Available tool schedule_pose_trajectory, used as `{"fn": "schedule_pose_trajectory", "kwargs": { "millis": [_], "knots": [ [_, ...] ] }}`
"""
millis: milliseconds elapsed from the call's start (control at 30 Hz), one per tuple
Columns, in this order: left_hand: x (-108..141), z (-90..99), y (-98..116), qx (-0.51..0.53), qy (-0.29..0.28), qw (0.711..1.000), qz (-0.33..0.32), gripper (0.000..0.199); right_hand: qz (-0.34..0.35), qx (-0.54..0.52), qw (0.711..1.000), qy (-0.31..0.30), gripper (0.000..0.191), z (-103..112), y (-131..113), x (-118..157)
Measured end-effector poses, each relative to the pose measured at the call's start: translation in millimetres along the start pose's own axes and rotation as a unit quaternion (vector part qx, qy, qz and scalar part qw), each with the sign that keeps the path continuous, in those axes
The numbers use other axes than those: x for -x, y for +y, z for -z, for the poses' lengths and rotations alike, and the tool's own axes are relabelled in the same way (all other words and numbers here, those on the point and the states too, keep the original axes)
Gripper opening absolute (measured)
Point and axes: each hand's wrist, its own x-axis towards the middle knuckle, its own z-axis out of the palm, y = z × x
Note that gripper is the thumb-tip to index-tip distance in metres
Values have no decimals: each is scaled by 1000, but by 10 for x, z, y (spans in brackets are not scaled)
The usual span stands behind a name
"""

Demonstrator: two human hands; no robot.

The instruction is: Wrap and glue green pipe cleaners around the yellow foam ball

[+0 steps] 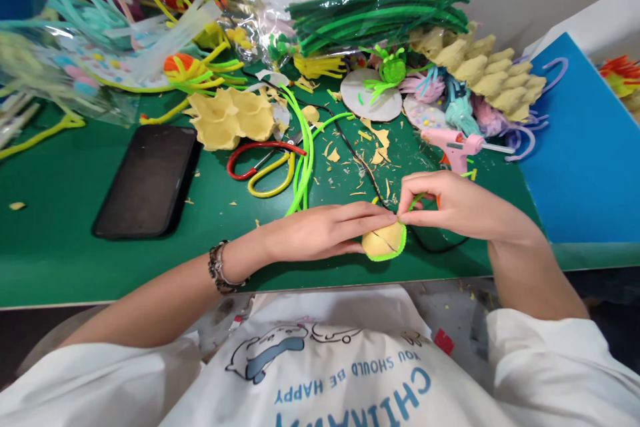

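Note:
Near the table's front edge, my left hand [333, 230] is closed on a pale yellow egg-carton cup [381, 243], its fingers over the top and thumb below. A dark line runs across the cup's surface. Along its lower and right rim lies a bright green pipe cleaner [401, 243]. At the cup's upper right, my right hand [445, 203] pinches the pipe cleaner between thumb and index finger, and its loose end shows behind the fingers. Scissors [273, 173] with red and yellow handles lie beyond my left hand. A pink glue gun [463, 147] is just beyond my right hand.
A black phone [146, 181] lies left, beside an egg-carton piece [230, 119]. Loose green pipe cleaners [306, 160] cross the middle, near carton scraps [380, 143] and a black cord [367, 173]. Pipe-cleaner bundles [380, 17] and an egg carton [480, 67] line the back; a blue board [590, 147] is right.

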Motion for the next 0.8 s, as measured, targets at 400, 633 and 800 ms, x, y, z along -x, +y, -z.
{"fn": "schedule_pose_trajectory", "kwargs": {
  "millis": [400,633,800],
  "knots": [
    [-19,-24,75,-24,10,998,-58,46,4,-37,994,-104,17,66,-19,-27],
    [-2,-42,102,-37,-7,997,-73,42,3,-57,987,-153,17,58,16,-51],
    [-8,-34,106,-42,-34,996,-77,42,13,-64,981,-180,16,52,27,-64]
  ]
}}
